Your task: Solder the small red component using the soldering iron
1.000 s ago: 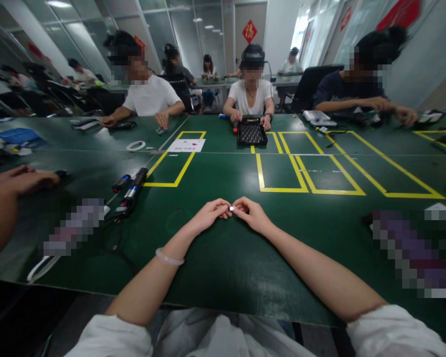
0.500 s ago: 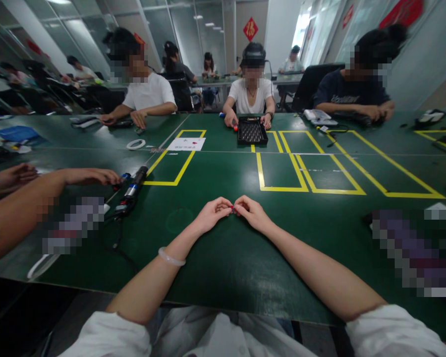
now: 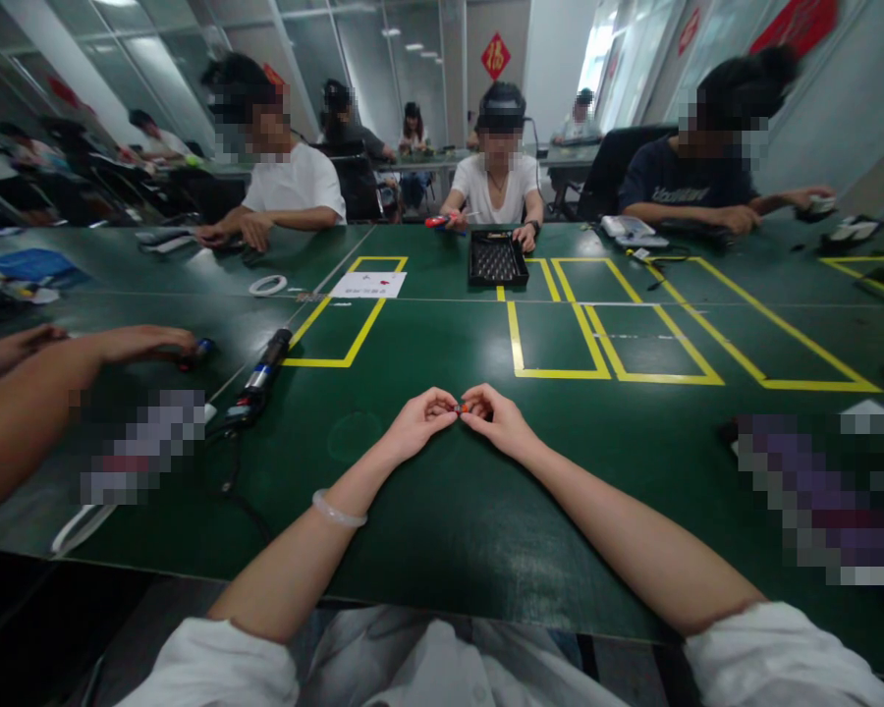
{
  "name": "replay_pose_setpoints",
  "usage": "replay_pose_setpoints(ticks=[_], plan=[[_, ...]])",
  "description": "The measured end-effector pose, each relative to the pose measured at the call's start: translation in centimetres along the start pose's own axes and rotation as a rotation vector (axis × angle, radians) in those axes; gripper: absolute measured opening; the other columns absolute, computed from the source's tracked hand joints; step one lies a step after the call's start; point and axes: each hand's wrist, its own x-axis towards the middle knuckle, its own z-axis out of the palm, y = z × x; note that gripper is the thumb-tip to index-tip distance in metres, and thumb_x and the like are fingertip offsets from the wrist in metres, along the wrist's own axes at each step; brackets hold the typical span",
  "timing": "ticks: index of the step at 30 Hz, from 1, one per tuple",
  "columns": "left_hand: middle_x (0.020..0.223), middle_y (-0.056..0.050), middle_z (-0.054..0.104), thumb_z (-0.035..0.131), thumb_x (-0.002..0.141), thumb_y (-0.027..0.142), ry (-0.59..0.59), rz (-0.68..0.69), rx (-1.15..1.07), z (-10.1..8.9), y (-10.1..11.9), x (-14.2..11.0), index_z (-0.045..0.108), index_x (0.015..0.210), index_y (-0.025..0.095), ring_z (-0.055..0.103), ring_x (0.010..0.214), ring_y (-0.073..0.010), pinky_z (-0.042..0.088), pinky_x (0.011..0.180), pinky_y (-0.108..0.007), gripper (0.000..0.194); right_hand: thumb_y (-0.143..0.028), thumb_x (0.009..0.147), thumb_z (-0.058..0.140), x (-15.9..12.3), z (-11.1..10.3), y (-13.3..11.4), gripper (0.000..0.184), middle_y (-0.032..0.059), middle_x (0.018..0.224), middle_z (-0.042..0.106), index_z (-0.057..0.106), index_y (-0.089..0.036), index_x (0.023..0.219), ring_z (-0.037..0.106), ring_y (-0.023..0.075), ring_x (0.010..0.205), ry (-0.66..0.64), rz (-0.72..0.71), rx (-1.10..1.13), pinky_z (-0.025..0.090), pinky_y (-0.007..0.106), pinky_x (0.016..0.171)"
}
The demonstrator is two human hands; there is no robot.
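Note:
Over the green table (image 3: 442,520), my left hand (image 3: 417,425) and my right hand (image 3: 502,424) meet at the fingertips. Between them they pinch a tiny object (image 3: 464,408) with an orange-red side showing. It is mostly covered by my fingers and too small for me to name its kind. Both hands are closed, thumbs and forefingers pressed on it from either side, a little above or resting at the tabletop; I cannot tell which.
Yellow tape outlines (image 3: 564,376) mark the table ahead, with a white paper sheet (image 3: 368,285) on one. To the left lie a black and blue cylindrical tool (image 3: 266,365) and a co-worker's hand (image 3: 151,344). Across sits a person with a black tray (image 3: 498,258).
My hands stay nearly in place while the object's visible colour goes from white to red to orange-red. The co-worker at left has moved a small dark cylinder leftward; the person opposite has lifted a red tool.

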Motion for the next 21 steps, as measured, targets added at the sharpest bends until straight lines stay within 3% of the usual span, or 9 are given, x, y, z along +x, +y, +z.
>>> replay_pose_setpoints(ticks=[21], plan=[[0.091,-0.003,0.061,0.063,0.081,0.026,0.081,0.142,0.191,0.52,0.06,-0.36,0.056,0.092,0.017,0.059,0.082,-0.0133,0.047,0.077,-0.028,0.016,-0.020,0.080,0.059,-0.04,-0.08,-0.75,0.015,-0.0004,0.081,0.061,0.055,-0.018,0.094,0.055,0.0116,0.067,-0.024,-0.028,-0.091,0.045,0.026,0.068]])
